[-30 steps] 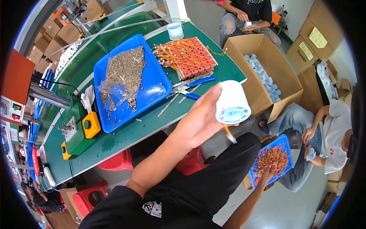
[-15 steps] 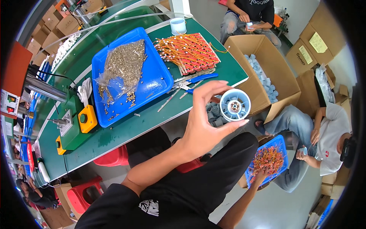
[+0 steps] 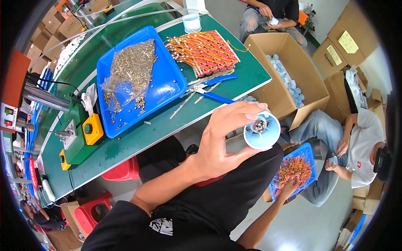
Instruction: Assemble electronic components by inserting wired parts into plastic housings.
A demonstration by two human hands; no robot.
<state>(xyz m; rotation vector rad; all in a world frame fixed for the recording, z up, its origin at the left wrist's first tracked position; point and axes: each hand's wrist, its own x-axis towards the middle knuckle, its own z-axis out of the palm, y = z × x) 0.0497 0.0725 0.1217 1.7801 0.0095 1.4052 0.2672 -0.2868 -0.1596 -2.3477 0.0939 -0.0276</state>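
My left hand [image 3: 217, 142] grips a light blue, round plastic housing [image 3: 264, 141] between thumb and fingers, above my lap. Its open end is tilted, showing inner vanes and a small motor-like metal centre. Low on the right, my right hand [image 3: 288, 188] reaches into a shallow blue tray [image 3: 311, 154]. It touches a heap of small parts with red and orange wires [image 3: 293, 169]. Its fingertips are partly hidden among the wires, so I cannot tell whether they hold one. Behind my left hand, more grey-blue plastic pieces [image 3: 247, 99] partly show.
On the green table [image 3: 167, 125] lie a blue tray [image 3: 179, 90] with a bag of small brass-coloured parts, blue-handled pliers [image 3: 217, 97], red wired parts [image 3: 205, 54] and a pale blue cup-shaped piece [image 3: 191, 24]. A cardboard box [image 3: 307, 54] holds blue housings. Two people sit nearby.
My left hand has lowered slightly and turned the housing, so its open end now faces more upward and away. My right hand has shifted a little farther into the tray.
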